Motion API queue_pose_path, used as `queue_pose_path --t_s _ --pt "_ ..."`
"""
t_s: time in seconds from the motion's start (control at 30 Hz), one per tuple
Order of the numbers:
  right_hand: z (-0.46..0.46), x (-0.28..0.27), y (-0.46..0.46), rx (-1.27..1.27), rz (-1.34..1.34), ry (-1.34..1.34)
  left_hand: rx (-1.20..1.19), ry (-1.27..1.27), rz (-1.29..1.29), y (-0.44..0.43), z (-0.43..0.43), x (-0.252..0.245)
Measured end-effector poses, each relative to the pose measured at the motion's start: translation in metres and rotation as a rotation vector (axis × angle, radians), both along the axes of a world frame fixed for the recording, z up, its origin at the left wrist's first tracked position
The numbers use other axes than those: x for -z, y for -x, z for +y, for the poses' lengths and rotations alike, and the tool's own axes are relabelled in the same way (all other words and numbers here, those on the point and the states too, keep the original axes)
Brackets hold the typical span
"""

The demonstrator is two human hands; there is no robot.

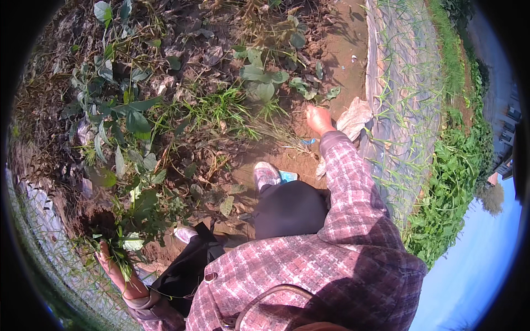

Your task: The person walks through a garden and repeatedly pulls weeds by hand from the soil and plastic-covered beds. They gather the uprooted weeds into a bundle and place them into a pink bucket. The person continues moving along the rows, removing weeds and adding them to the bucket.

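Note:
At the lower left, my left hand holds a bunch of green weeds, with a dark clod of soil and roots at its far end. My right hand is low over the bare soil right of centre, its fingers curled beside small leafy plants. Whether those fingers grip anything is hidden. A grass clump grows left of that hand, and dry thin stems lie between the two.
Plastic mulch film with onion-like shoots covers the bed at right. A crumpled pale sheet lies by my right wrist. Near my shoe is a blue packet. Broad-leaved plants and dry leaves cover the left ground.

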State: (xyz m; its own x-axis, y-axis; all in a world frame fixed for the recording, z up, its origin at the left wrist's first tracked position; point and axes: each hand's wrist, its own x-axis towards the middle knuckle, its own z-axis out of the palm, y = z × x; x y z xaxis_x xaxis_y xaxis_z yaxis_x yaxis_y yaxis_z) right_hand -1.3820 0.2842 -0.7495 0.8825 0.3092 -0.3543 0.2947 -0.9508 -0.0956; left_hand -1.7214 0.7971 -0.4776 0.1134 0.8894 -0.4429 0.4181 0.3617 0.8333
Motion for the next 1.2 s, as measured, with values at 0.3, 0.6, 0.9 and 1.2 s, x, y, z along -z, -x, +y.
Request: queue_pose_path --t_s 0.3,0.6,0.9,1.2 --pt "0.020 -0.035 0.033 -0.122 0.145 -0.219 -0.047 0.051 0.016 -0.037 -0.015 -0.004" --pt "0.008 -0.029 -0.016 -0.242 -0.040 0.110 0.087 -0.058 0.107 -0.043 -0.020 -0.007" --pt "0.006 -0.022 -0.017 0.297 0.074 0.150 0.196 -0.135 0.146 -0.017 -0.014 -0.007" --pt "0.021 -0.006 -0.052 0.359 0.363 0.406 -0.065 0.030 -0.057 -0.014 -0.005 -0.004"
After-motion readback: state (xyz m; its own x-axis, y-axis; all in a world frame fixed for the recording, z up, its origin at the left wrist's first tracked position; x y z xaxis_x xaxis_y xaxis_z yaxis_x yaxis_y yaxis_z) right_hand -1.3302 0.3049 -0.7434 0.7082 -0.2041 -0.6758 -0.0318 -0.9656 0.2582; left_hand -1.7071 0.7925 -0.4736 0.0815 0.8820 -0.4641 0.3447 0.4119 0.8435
